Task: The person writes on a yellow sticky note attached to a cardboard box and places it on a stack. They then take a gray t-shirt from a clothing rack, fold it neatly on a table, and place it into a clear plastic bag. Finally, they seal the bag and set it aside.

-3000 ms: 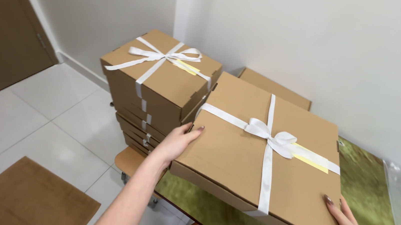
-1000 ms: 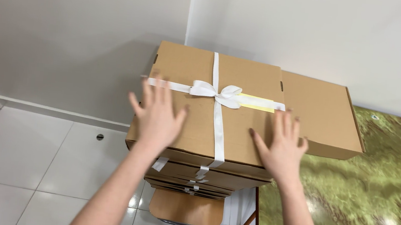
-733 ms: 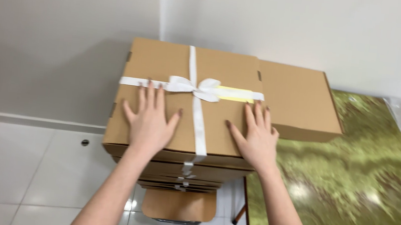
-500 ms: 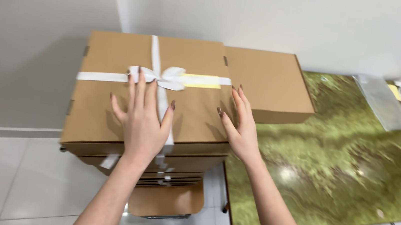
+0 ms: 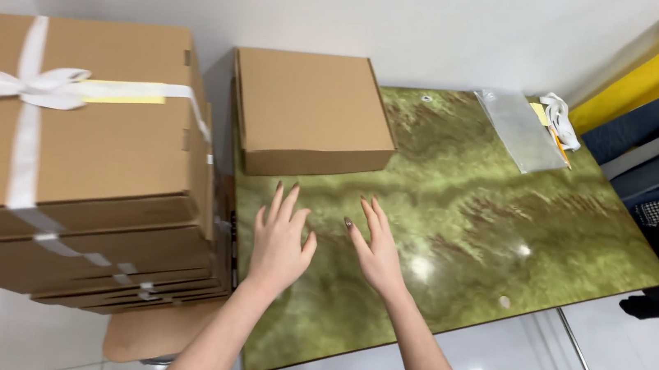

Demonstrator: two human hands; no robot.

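Left hand [image 5: 280, 241], right hand [image 5: 376, 248]: empty, fingers spread, above green table [image 5: 490, 228]. Plain box [image 5: 309, 112] at 12 o'clock; ribboned stack [image 5: 68, 155] at 9. Step: between boxes, judging by position.

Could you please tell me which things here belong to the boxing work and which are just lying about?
In the work:
- left hand and right hand, both open over the green table
- plain box just ahead of them
- ribboned box stack left of the table

Lying about:
- clear bag
- white ribbon scraps
- yellow cloth
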